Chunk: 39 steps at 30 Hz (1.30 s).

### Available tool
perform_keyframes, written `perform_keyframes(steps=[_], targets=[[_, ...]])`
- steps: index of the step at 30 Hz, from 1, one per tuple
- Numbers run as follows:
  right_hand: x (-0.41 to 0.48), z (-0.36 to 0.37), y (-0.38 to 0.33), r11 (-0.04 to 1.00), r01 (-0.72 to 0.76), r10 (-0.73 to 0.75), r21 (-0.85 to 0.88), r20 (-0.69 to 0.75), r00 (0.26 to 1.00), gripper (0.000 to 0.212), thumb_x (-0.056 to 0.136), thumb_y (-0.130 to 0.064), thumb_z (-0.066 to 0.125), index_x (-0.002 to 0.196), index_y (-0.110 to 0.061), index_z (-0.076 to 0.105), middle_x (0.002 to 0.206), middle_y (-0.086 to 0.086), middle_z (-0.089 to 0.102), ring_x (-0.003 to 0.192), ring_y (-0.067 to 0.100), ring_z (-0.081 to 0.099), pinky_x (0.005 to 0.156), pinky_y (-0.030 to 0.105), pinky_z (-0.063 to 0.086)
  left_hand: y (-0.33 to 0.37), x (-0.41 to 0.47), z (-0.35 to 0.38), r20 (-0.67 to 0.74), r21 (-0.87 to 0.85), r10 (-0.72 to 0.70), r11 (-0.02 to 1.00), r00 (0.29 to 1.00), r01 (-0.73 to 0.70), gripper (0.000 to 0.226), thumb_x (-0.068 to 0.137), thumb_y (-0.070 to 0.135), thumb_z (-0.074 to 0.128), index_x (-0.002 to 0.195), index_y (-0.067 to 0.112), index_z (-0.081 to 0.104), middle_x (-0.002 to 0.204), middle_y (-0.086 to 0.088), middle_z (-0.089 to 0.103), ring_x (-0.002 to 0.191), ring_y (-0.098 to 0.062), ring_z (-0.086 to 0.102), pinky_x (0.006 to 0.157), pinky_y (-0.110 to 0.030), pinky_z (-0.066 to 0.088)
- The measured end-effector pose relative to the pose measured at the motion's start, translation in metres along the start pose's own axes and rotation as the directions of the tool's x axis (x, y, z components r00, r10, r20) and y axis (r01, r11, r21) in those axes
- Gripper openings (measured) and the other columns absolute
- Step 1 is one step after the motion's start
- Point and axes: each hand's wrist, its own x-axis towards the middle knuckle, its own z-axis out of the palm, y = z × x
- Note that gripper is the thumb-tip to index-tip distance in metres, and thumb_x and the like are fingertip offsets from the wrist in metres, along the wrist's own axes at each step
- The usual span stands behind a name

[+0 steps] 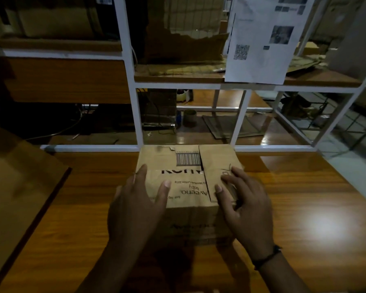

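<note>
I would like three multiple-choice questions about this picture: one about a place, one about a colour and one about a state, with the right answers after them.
1. Where does the cardboard box stand?
A. on the wooden table
B. on a shelf
C. on the floor

2. What colour is the metal frame behind the box?
A. black
B. white
C. red

3. How are the top flaps of the box?
A. standing upright
B. torn off
C. folded down

Answers: 1 A, the box's base rests on the tabletop. 2 B, the bars are plainly white. 3 C, the left hand and the right hand lie on flaps folded flat.
</note>
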Motion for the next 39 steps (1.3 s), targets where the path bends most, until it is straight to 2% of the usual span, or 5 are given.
perform_keyframes(steps=[5, 20, 28, 33, 39], targets=[[0.003, -0.001, -0.006, 0.986, 0.023, -0.011, -0.163, 0.076, 0.997, 0.06, 0.089, -0.071, 0.05, 0.123, -0.025, 0.068, 0.14, -0.001, 0.059, 0.129, 0.028, 0.052, 0.094, 0.055, 0.046, 0.015, 0.017, -0.003, 0.08, 0.255, 0.299, 0.916, 0.951, -0.309, 0.071, 0.095, 0.063, 0.007, 0.159, 0.04, 0.025, 0.172, 0.001, 0.014, 0.156, -0.032, 0.008, 0.124, -0.052, 0.008], [0.035, -0.032, -0.004, 0.924, 0.332, -0.352, -0.189, -0.082, 0.932, 0.04, 0.094, -0.034, 0.058, 0.132, -0.022, 0.056, 0.14, 0.014, 0.058, 0.135, 0.036, 0.047, 0.107, 0.053, 0.035, 0.026, 0.033, 0.016, 0.066, 0.21, 0.429, 0.877, 0.901, -0.432, 0.065, 0.098, 0.069, 0.025, 0.149, 0.036, 0.049, 0.158, 0.004, 0.046, 0.147, -0.023, 0.034, 0.118, -0.048, 0.03], [0.036, -0.039, 0.041, 0.816, -0.246, 0.23, -0.523, -0.097, 0.968, 0.034, 0.093, -0.043, 0.047, 0.105, -0.026, 0.073, 0.15, 0.008, 0.052, 0.154, 0.042, 0.011, 0.115, 0.072, 0.011, 0.025, 0.037, 0.019, 0.049, 0.206, 0.443, 0.872, 0.895, -0.443, 0.066, 0.097, 0.068, 0.028, 0.144, 0.031, 0.058, 0.153, 0.0, 0.053, 0.142, -0.027, 0.042, 0.115, -0.051, 0.035], [0.025, -0.036, 0.032, 0.862, -0.479, 0.427, 0.166, 0.271, 0.862, 0.06, 0.087, -0.075, 0.044, 0.116, -0.03, 0.071, 0.101, -0.016, 0.073, 0.102, -0.001, 0.067, 0.068, 0.018, 0.056, 0.025, 0.037, 0.021, 0.038, 0.207, 0.444, 0.873, 0.895, -0.442, 0.067, 0.097, 0.068, 0.026, 0.146, 0.032, 0.054, 0.154, 0.0, 0.05, 0.144, -0.027, 0.039, 0.116, -0.05, 0.033], [0.021, -0.015, 0.02, 0.785, -0.52, 0.415, 0.338, 0.336, 0.845, 0.023, 0.096, -0.049, 0.053, 0.113, -0.039, 0.064, 0.092, -0.019, 0.075, 0.09, -0.005, 0.069, 0.063, 0.018, 0.057, 0.031, 0.042, 0.016, 0.076, 0.197, 0.427, 0.879, 0.901, -0.433, 0.075, 0.097, 0.068, 0.016, 0.159, 0.029, 0.033, 0.153, 0.003, 0.052, 0.143, -0.027, 0.04, 0.115, -0.049, 0.031]])
